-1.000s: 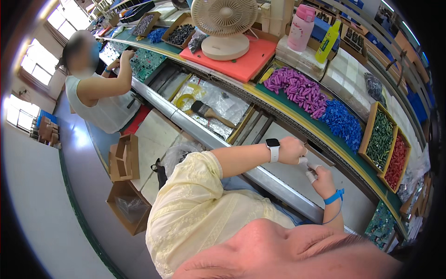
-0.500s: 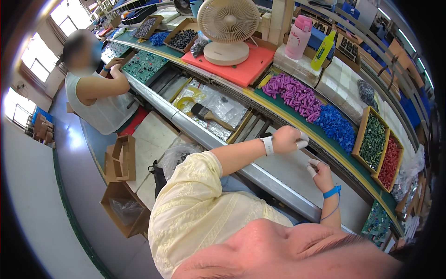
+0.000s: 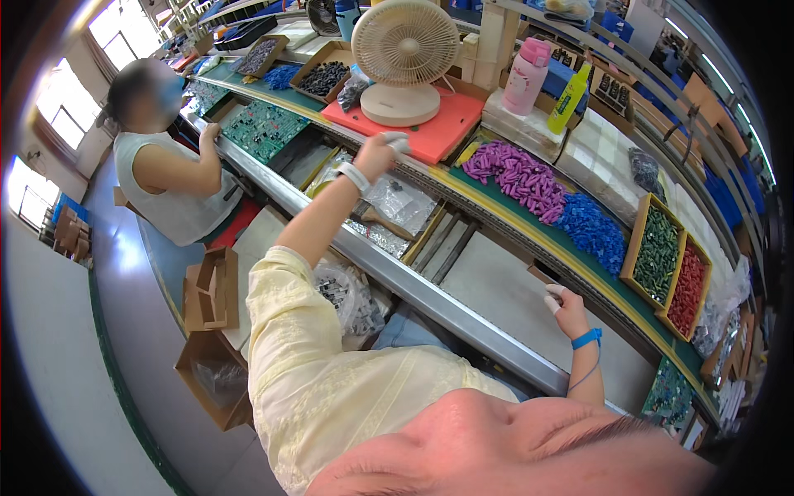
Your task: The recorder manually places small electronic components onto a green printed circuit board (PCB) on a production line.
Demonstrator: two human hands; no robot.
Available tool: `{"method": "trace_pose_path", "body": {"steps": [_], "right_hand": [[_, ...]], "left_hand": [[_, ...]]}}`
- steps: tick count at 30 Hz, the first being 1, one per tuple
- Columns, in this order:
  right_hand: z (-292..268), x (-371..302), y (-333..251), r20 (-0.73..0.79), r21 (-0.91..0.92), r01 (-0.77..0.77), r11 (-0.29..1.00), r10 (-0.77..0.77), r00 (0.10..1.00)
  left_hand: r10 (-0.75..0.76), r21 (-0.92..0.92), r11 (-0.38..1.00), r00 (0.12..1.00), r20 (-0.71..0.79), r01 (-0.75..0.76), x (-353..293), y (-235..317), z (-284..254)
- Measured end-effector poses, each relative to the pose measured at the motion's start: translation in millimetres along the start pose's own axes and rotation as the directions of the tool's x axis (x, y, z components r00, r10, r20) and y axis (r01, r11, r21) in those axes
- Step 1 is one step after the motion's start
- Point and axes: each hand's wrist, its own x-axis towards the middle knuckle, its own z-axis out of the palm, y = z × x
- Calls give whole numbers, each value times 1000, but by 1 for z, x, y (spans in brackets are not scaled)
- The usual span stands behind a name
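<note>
Reaching over a brush handle (image 3: 389, 221) and plastic film (image 3: 405, 197), the left hand (image 3: 380, 157) has its capped fingers near the front edge of the red pad (image 3: 459, 124) that bears the fan (image 3: 405, 41); whether they pinch anything, I cannot tell. If the left forearm (image 3: 318, 211) dropped too low, it could drag the film or knock the brush, and a bumped pad could jolt the fan. Farther right, a careless sweep could scatter the purple parts (image 3: 517, 174), which lie loose in a heap. The right hand (image 3: 571, 312) is over the pale surface (image 3: 496, 285), thumb and finger slightly spread, nothing visible between them; its corded wrist strap (image 3: 586, 338) could catch on the metal rail (image 3: 463, 318) if the arm pulled quickly.

Against half a second ago, the bag of parts (image 3: 351, 302) shows more fully by the lap. The brush's bristles, then in plain view, are now hidden by the forearm. The left hand has swung well leftward to the pad; the right has barely moved.
</note>
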Motion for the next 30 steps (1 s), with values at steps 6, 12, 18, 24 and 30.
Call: {"method": "trace_pose_path", "body": {"steps": [6, 12, 18, 24, 30], "right_hand": [[3, 5, 17, -12, -1, -47, 999, 47, 999], [5, 9, 32, -61, 10, -87, 996, 87, 994], [5, 9, 30, -136, 43, -130, 991, 135, 981], [5, 11, 39, -205, 61, -130, 990, 140, 969], [4, 15, 32, -229, 16, -153, 988, 152, 962]], "left_hand": [[-78, 11, 997, 974, -212, 82, 28, -13, -75], [-105, -52, 994, 942, -318, 93, 50, -30, -125], [-80, -22, 997, 910, -408, 77, 74, -29, -152], [-10, 38, 999, 894, -449, 30, 105, -26, -189], [11, 195, 977, 892, -452, 86, 125, -35, -206]]}}
